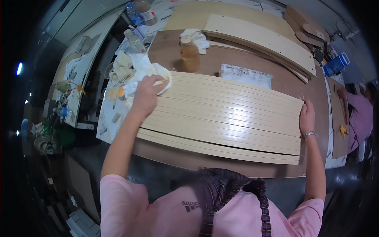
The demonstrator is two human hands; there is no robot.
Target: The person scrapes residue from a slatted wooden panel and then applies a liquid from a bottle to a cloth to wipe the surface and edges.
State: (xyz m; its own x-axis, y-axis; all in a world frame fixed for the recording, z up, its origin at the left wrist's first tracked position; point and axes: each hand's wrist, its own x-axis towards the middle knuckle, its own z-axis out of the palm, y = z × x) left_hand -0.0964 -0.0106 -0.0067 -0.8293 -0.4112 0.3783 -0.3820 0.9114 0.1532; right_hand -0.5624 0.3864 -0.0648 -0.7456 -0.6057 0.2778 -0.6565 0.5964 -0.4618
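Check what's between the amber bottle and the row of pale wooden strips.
Head view: only bare brown tabletop lies between the amber bottle and the pale wooden strips; nothing sits in that gap.

Slats [225,118] lie side by side on the workbench [169,49], a bottle [190,55] behind them.

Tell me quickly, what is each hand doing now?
Left hand: closed on a white cloth, pressing it on the pale wooden slats.
Right hand: fingers rest on the slats' right end; a grip cannot be told.
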